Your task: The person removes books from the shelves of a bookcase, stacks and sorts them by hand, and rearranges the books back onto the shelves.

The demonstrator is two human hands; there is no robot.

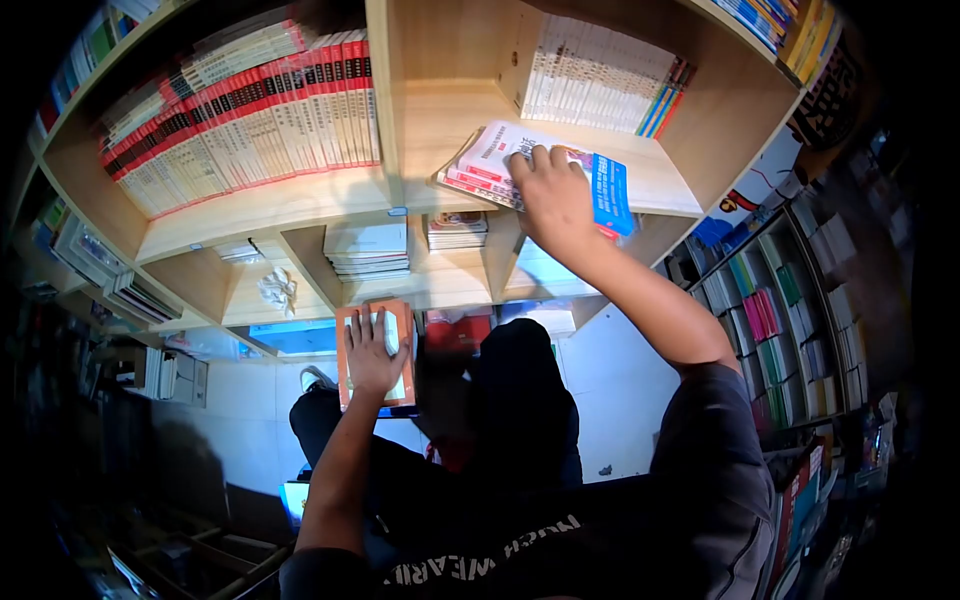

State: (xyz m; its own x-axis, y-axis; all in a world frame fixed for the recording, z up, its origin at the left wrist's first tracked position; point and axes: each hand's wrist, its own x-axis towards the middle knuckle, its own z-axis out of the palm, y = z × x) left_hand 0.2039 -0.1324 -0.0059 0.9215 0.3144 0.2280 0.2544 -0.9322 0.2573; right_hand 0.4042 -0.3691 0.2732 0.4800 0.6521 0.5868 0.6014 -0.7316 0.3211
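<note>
My right hand rests palm down on a small pile of books at the front of the upper middle shelf. Its slightly bent fingers lie on a white and pink book, and the thumb side faces left. A blue book shows under the right side of that hand. Lower down, my left hand lies with fingers spread on an orange-bordered book, just in front of the lower shelves. What supports this book from below is mostly hidden.
Red and white books fill the upper left compartment of the wooden bookcase. White-spined books stand behind my right hand. Below are book stacks and crumpled white paper. Another bookshelf stands at right. My knees are close to the bookcase.
</note>
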